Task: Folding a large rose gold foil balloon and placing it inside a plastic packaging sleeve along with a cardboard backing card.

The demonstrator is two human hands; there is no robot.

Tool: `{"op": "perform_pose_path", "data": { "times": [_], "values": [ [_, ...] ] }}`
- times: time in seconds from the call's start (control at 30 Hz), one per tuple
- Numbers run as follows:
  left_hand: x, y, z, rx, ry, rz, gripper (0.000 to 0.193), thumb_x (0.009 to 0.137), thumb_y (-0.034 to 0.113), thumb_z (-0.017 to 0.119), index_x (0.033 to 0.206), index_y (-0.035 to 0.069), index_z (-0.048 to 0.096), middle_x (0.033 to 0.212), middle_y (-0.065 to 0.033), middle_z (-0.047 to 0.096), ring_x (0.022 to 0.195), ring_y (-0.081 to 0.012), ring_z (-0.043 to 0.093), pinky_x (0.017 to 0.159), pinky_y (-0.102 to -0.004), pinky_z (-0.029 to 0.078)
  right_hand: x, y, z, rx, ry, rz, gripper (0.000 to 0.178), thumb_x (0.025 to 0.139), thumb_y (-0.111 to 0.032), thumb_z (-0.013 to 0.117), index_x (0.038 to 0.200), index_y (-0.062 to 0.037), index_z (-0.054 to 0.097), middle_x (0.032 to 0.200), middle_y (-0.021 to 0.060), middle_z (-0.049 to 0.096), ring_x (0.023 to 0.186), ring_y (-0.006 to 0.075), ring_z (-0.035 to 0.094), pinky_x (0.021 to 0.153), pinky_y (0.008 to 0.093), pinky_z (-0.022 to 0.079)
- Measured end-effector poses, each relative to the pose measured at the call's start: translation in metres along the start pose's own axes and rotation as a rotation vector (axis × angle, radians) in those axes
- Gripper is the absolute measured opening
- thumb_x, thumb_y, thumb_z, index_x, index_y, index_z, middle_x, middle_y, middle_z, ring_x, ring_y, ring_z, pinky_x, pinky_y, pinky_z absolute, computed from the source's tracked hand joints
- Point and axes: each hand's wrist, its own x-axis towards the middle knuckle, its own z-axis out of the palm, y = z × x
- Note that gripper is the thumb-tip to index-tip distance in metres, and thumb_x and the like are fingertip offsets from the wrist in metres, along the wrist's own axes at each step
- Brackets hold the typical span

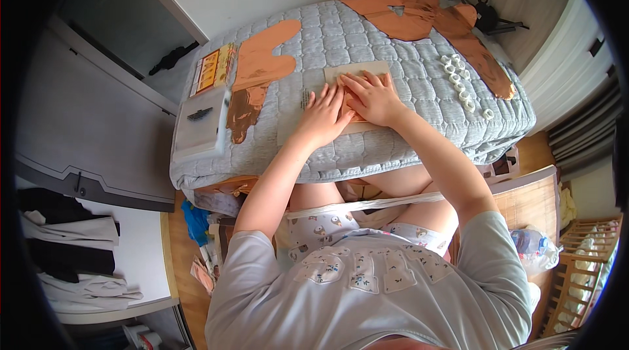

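Note:
Both hands lie on a small copper-coloured sheet (348, 106) resting on a beige board (333, 75) on the quilted surface. My left hand (322, 119) lies on the left side of the sheet, its fingers stretched forward. Across the sheet's upper and right part spreads my right hand (374, 101), palm down, the fingers flat. The hands nearly meet in the middle and cover much of the sheet. A pale, partly see-through sheet (293, 117) with faint print lies beside my left hand.
Large copper foil pieces lie at left (263, 55) and far right (406, 16). Several white rings (462, 84) sit at right. A clear plastic case (200, 124) and a colourful printed packet (213, 69) lie along the left edge of the grey quilted cover (321, 29).

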Motion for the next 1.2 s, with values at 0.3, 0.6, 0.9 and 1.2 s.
{"op": "perform_pose_path", "data": {
  "times": [0.3,0.6,0.9,1.2],
  "values": [
    [-0.001,0.006,0.000,-0.044,0.086,0.016,0.077,0.103,0.054,0.047,0.160,0.004,0.028,0.165,-0.0214,0.028,0.153,-0.0414,0.025,0.122,-0.0611,0.023,0.016,-0.022,0.006,0.591,0.092,0.098,0.064,0.107,-0.044,0.039,0.164,-0.0209,0.025,0.167,0.0090,0.033,0.155,0.0348,0.025,0.121,0.0641,0.006],
    [0.004,0.005,0.019,0.105,0.135,0.021,0.074,0.102,0.046,0.051,0.156,-0.001,0.032,0.163,-0.0203,0.033,0.151,-0.0399,0.030,0.121,-0.0588,0.028,0.018,-0.018,0.005,0.685,0.317,0.131,0.056,0.098,-0.013,0.058,0.152,-0.0107,0.045,0.164,0.0180,0.033,0.152,0.0383,0.029,0.123,0.0510,0.027],
    [0.010,-0.027,-0.006,-0.321,-0.094,0.021,0.085,0.099,0.044,0.053,0.163,0.002,0.017,0.170,-0.0202,0.016,0.158,-0.0342,0.013,0.128,-0.0495,0.009,-0.052,-0.027,-0.019,0.173,0.025,0.130,0.053,0.097,-0.031,0.065,0.146,-0.0139,0.055,0.152,0.0098,0.052,0.148,0.0323,0.039,0.123,0.0638,0.016],
    [0.006,-0.031,-0.012,0.086,-0.114,0.032,0.104,0.092,0.068,0.058,0.164,0.006,0.016,0.171,-0.0197,0.014,0.159,-0.0357,0.010,0.128,-0.0521,0.010,-0.024,-0.017,-0.036,0.094,-0.127,0.090,0.067,0.091,-0.047,0.068,0.148,-0.0162,0.054,0.158,0.0079,0.046,0.151,0.0304,0.033,0.125,0.0619,0.012]
  ]
}}
